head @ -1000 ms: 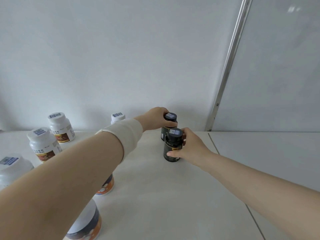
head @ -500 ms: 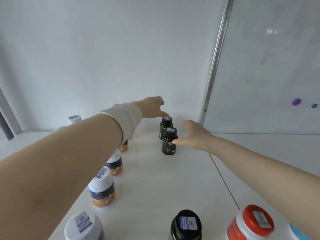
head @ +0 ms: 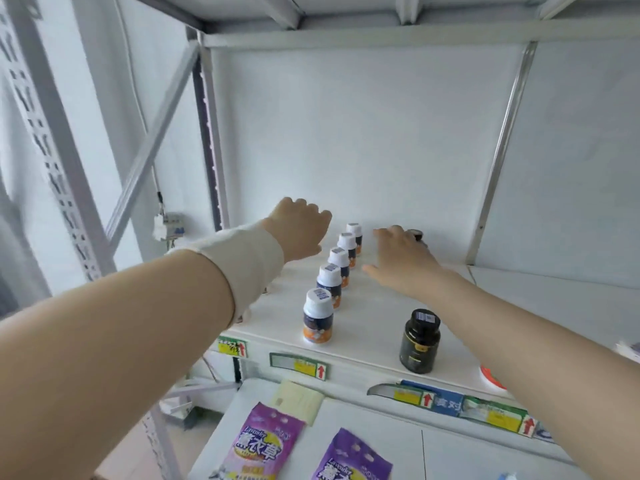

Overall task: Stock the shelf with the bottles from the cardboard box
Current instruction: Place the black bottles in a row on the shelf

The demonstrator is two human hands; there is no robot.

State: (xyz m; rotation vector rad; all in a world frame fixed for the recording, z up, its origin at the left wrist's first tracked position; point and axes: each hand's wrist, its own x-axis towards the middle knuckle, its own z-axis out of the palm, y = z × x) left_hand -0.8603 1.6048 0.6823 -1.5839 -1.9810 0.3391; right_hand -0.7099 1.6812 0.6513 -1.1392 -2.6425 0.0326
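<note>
Two purple Lavender pouches [head: 264,445] [head: 353,459] lie flat side by side, with a pale yellow packet [head: 298,400] just behind the left one. Price tags with red arrows [head: 299,365] run in a row above them. A small breaker box [head: 173,227] hangs on the left wall.
</note>
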